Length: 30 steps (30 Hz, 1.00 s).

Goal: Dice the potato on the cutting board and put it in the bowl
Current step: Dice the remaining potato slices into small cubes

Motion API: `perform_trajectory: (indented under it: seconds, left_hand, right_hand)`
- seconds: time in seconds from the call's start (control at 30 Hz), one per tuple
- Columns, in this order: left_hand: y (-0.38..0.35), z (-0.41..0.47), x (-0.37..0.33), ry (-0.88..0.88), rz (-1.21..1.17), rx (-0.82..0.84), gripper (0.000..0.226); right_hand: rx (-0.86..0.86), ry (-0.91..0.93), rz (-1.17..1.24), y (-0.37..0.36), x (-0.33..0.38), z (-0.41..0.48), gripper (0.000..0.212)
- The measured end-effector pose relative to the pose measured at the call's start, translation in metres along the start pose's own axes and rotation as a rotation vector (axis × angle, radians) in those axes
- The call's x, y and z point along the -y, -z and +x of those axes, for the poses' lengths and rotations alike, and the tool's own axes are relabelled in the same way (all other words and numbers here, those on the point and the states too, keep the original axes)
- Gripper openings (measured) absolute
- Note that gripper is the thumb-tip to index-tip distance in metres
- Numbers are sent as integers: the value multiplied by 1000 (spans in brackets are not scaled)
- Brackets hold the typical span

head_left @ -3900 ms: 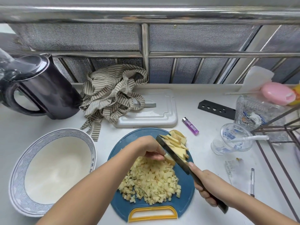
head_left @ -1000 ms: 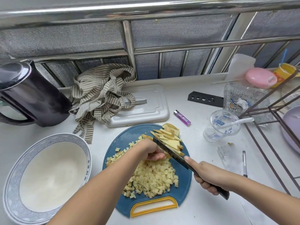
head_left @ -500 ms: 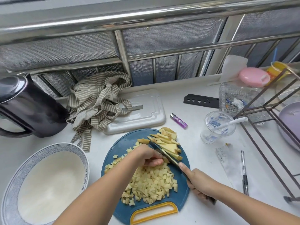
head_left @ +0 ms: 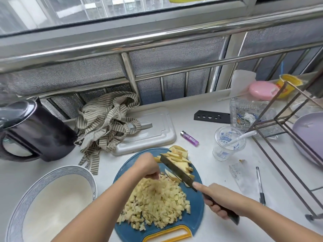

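Knife (head_left: 176, 169) among potato strips (head_left: 181, 157) on the cutting board (head_left: 198, 208).
Right hand (head_left: 222, 200) grips its handle, forefinger on the blade; left hand (head_left: 148, 165), fingers curled, beside the blade, grip hidden.

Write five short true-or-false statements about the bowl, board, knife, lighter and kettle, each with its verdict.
1. The bowl contains diced potato. False: it holds no potato; the dice lie on the cutting board.
2. The right hand grips the knife. True.
3. The lighter lies on the cutting board. False: it lies on the counter beyond it.
4. Uncut potato strips lie on the board's far side. True.
5. The kettle stands right of the board. False: it stands far left.
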<state>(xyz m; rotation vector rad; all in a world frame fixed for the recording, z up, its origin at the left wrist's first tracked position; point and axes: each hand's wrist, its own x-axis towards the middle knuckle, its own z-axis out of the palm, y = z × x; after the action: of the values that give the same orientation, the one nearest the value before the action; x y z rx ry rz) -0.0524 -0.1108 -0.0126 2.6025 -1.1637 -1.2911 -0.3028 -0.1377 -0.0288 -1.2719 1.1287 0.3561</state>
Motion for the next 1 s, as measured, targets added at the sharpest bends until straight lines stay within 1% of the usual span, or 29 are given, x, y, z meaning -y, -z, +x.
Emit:
perform_trajectory:
  seconds: [0.03, 0.07, 0.1, 0.13, 0.17, 0.2, 0.27, 0.3, 0.4, 0.5, 0.63, 0.7, 0.77, 0.9, 1.0]
  left_hand:
    - [10, -3, -2, -58, 177, -153, 21]
    - [20, -7, -5, -122, 286, -301, 20]
    - [27, -12, -10, -206, 308, -396, 19]
    - [32, -19, -15, -318, 281, -417, 17]
    - [33, -27, -20, -439, 252, -359, 14]
    - [31, -35, -25, -556, 238, -261, 11]
    - [20, -44, -26, -714, 267, -109, 9]
    - [13, -44, -23, -763, 290, -90, 10]
    - [-4, -39, -9, -878, 337, -161, 15]
    - [-16, -35, -1, -976, 359, -185, 23]
    - [-24, -27, 6, -1034, 392, -141, 26]
    - [-24, -21, 12, -1077, 344, -196, 24]
    - [-20, -16, 17, -1079, 312, -251, 24]
    - [-14, -11, 20, -1072, 282, -220, 24]
    - [-17, -11, 19, -1058, 274, -199, 21]
  right_hand:
    - [-41, 32, -76, 0, 4, -2, 62]
    - [-88, 57, -164, 0, 9, -4, 60]
    - [-136, 73, -255, -1, 13, -6, 58]
    - [-182, 85, -337, -1, 17, -7, 56]
    - [-223, 100, -407, -2, 21, -8, 55]
    - [-258, 119, -469, -3, 24, -9, 55]
    - [-311, 148, -551, -4, 28, -9, 55]
    - [-324, 153, -567, -4, 29, -9, 56]
    - [-335, 150, -565, -5, 30, -10, 55]
    - [-323, 141, -545, -7, 29, -12, 54]
    - [-291, 132, -585, -9, 29, -13, 54]
    - [-308, 134, -541, -8, 28, -12, 54]
    - [-335, 131, -522, -6, 27, -10, 54]
    - [-330, 140, -632, -5, 28, -5, 53]
    - [-331, 151, -657, -8, 29, 0, 51]
